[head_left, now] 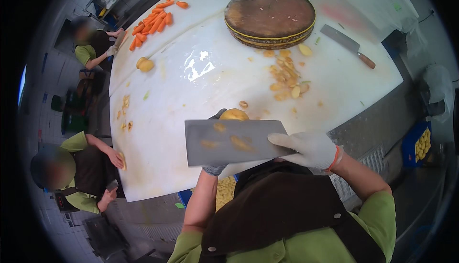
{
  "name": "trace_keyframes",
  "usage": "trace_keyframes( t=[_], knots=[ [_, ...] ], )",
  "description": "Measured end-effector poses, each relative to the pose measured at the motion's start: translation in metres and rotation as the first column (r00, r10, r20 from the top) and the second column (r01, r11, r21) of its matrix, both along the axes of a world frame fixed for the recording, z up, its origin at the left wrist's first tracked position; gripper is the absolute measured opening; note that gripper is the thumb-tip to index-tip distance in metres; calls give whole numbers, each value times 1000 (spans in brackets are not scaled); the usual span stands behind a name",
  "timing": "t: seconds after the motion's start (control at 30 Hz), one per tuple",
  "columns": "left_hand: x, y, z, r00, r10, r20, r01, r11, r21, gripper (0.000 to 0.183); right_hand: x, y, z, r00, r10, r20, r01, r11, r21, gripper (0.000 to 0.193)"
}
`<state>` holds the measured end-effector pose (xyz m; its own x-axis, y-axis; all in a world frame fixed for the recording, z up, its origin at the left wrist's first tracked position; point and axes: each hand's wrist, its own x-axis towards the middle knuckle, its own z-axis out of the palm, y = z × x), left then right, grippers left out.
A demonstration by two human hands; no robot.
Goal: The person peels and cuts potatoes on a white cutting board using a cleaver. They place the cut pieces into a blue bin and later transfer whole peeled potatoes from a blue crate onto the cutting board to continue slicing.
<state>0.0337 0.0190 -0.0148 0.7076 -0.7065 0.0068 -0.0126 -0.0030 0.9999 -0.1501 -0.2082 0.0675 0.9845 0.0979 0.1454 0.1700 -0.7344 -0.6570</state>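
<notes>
My right hand (311, 149), in a white glove with an orange band at the wrist, grips a broad cleaver (234, 143) near its handle end. The blade lies flat to view, with a few yellowish scraps stuck on it. Behind the blade, my left hand (215, 169) in a dark grey glove is mostly covered. A yellow potato (234, 114) shows above the blade's upper edge, against that hand's dark fingers. Beyond it, potato peelings and scraps (287, 74) lie scattered on the white table (191, 100).
A thick round wooden chopping block (270, 14) stands at the far side, with another cleaver (342, 38) on its right. Carrots (153, 23) and whole potatoes (145, 65) lie at left. Potatoes fill a blue crate (411, 143) at right. Co-workers (91, 172) stand along the left edge.
</notes>
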Motion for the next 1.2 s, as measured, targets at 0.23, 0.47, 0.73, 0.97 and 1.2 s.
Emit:
trace_keyframes(
  t=[0.23,0.47,0.73,0.97,1.2],
  knots=[
    [-20,-6,41,969,-64,238,84,994,-74,86,2,-39,-51,943,-246,-225,293,934,205,47],
    [-7,-4,-19,898,-17,-441,-116,955,-274,70,3,-6,-19,998,-51,-21,53,995,80,47],
    [-26,-17,40,907,-22,-421,-110,952,-287,77,13,-29,-29,942,-249,-224,288,944,163,48],
    [-17,-9,-18,692,0,-722,-379,851,-364,57,15,11,0,986,11,-163,-26,996,-88,47],
    [-21,-12,33,748,-211,-629,-98,902,-420,64,7,-12,-34,943,-286,-170,311,940,143,44]
  ],
)
